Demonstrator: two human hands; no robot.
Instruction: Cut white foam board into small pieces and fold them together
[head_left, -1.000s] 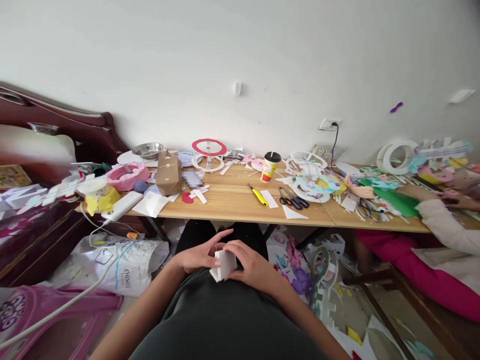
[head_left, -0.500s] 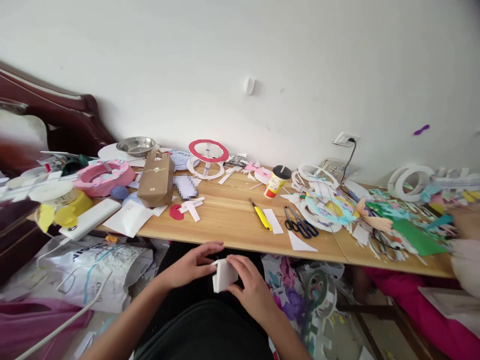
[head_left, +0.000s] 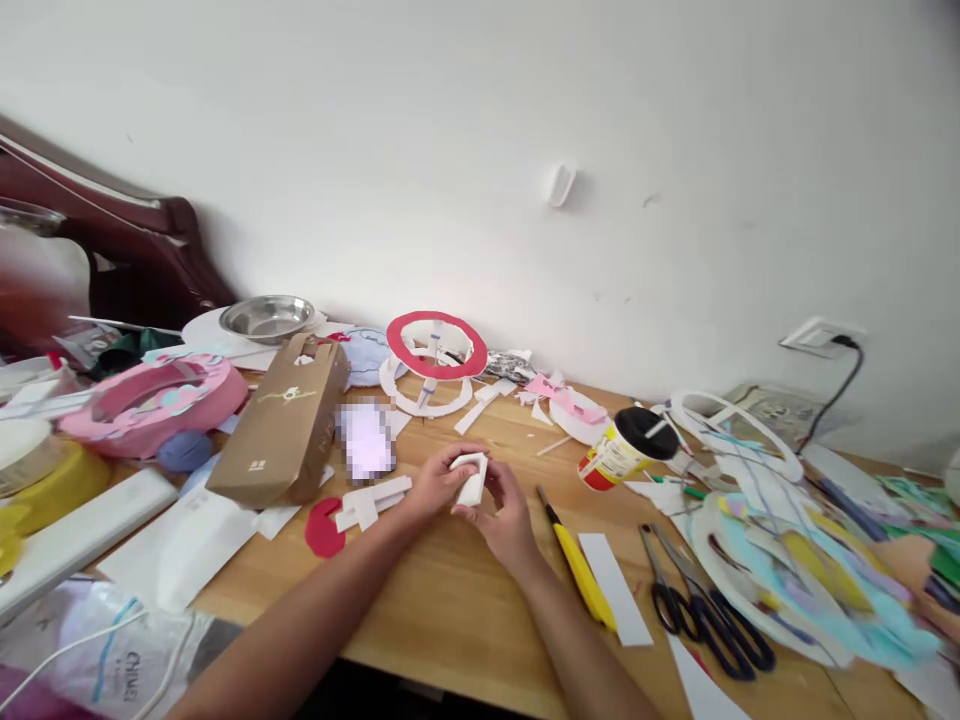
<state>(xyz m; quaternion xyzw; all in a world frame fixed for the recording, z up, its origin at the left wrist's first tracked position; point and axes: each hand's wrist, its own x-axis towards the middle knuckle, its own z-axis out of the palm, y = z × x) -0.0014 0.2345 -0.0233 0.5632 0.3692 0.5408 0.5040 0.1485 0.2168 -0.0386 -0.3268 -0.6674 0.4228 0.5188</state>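
A small white piece with raised edges, like a shallow box or folded foam sheet (head_left: 472, 488), is held between both hands above the wooden table. My left hand (head_left: 441, 482) grips its left side, thumb on the front face. My right hand (head_left: 508, 518) closes round its right and lower edge. To the left of my hands lie crossed white strips (head_left: 373, 503) and a red paper piece (head_left: 325, 528). Behind stands a ring frame with a red top (head_left: 436, 345). At the right is a yellow utility knife (head_left: 581, 570) beside a white paper strip (head_left: 616, 590).
A brown paper box (head_left: 281, 425), a pink ring (head_left: 157, 405) and a steel bowl (head_left: 268, 318) occupy the left. Rightward are a tilted cup (head_left: 628, 445), scissors (head_left: 709, 610) and piled paper rings (head_left: 787, 580). Another person's hand (head_left: 904, 560) is at the right edge.
Both hands have moved from above the lap to over the table, still holding the white piece, now turned so its hollow side shows. The camera view is closer to the table.
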